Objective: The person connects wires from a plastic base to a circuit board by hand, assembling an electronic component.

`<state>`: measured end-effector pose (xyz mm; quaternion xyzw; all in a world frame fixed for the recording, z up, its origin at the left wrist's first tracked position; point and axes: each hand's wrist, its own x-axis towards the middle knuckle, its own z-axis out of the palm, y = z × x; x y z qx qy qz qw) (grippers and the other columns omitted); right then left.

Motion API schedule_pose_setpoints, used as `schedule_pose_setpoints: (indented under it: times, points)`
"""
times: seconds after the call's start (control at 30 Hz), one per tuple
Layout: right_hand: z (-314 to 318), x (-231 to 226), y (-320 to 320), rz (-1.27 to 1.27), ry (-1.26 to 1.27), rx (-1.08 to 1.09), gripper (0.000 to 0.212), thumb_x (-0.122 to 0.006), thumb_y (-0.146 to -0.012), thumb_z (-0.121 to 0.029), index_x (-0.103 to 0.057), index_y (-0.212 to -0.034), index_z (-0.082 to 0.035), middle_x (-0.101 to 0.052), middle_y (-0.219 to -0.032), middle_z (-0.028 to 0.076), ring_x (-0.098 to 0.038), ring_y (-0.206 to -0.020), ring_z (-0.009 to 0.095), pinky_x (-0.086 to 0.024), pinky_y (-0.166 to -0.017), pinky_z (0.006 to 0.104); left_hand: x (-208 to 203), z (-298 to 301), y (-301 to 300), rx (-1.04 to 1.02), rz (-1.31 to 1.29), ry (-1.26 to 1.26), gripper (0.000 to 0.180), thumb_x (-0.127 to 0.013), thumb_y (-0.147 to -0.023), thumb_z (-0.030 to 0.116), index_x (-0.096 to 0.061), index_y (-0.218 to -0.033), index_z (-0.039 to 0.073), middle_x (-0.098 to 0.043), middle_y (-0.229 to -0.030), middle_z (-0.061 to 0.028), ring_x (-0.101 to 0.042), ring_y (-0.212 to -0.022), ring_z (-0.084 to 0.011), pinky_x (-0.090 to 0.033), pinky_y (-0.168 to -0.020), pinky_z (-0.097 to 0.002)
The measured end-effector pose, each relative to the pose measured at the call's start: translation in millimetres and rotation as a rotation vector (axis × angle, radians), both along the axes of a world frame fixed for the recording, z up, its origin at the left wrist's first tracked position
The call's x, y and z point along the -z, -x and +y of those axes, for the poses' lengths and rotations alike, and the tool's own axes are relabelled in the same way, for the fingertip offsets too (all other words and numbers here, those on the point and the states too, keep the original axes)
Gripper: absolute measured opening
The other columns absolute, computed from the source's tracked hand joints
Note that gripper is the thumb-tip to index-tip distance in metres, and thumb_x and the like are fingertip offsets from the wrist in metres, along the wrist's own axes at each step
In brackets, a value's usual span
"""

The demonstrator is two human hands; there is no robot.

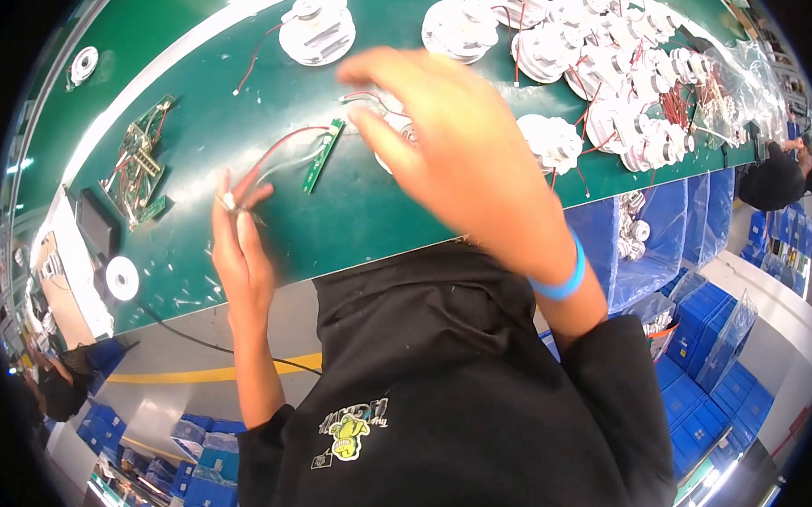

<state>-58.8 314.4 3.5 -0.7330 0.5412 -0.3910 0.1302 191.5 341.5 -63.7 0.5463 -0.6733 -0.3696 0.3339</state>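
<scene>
Between the thumb and fingers of my left hand point(243, 257) is the end of a red and a grey-white wire point(271, 150), near a small pale connector point(230, 201). These wires run to a narrow green circuit board point(323, 157) over the table between my hands. My right hand point(454, 152) is slightly blurred, its thumb and forefinger apart with nothing plainly gripped. Below it, a white round part point(384, 160) is mostly covered. A thin red wire with a small plug point(362, 95) shows in the gap between thumb and forefinger.
Several white round parts with red wires crowd the green table point(278, 79) at the far right; one white part point(317, 31) stands apart. A pile of circuit boards point(141, 168) lies left, near a white reel point(122, 278). Blue bins point(658, 218) stand below the right edge.
</scene>
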Motion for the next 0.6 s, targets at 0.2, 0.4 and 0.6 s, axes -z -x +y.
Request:
schedule_pose_setpoints:
  times: [0.2, 0.4, 0.6]
  points:
    - [-65.7, 29.4, -0.5, 0.481, -0.446, -0.121, 0.023, -0.066, -0.079, -0.019, -0.067, -0.094, -0.001, -0.066, -0.082, 0.016, -0.064, -0.079, 0.031, -0.05, -0.07, 0.04, -4.1, -11.4, 3.1, -0.103, 0.239, 0.08, 0.048, -0.027, -0.102, 0.015, -0.024, -0.146, -0.003, -0.053, -0.128, -0.0234, -0.057, -0.115, -0.0326, -0.04, -0.101, -0.0418]
    - [-60.4, 5.9, 6.3, -0.115, -0.675, -0.125, 0.013, -0.063, -0.078, -0.01, -0.067, -0.079, 0.003, -0.068, -0.076, 0.014, -0.066, -0.073, 0.022, -0.05, -0.066, 0.0345, -7.8, -8.3, 15.5, -0.207, 0.755, -0.096, 0.053, -0.031, -0.101, 0.03, -0.03, -0.14, -0.006, -0.06, -0.113, -0.0265, -0.059, -0.109, -0.0355, -0.044, -0.099, -0.0458]
    - [-16.6, -14.2, 13.7, -0.18, -0.292, -0.17, 0.011, -0.071, -0.079, -0.009, -0.067, -0.086, -0.002, -0.067, -0.08, 0.008, -0.063, -0.073, 0.016, -0.049, -0.07, 0.0284, -36.0, -10.4, 50.4, -0.053, 0.996, -0.581, 0.052, -0.035, -0.1, 0.032, -0.035, -0.136, -0.006, -0.061, -0.104, -0.0247, -0.068, -0.083, -0.0359, -0.058, -0.075, -0.0457]
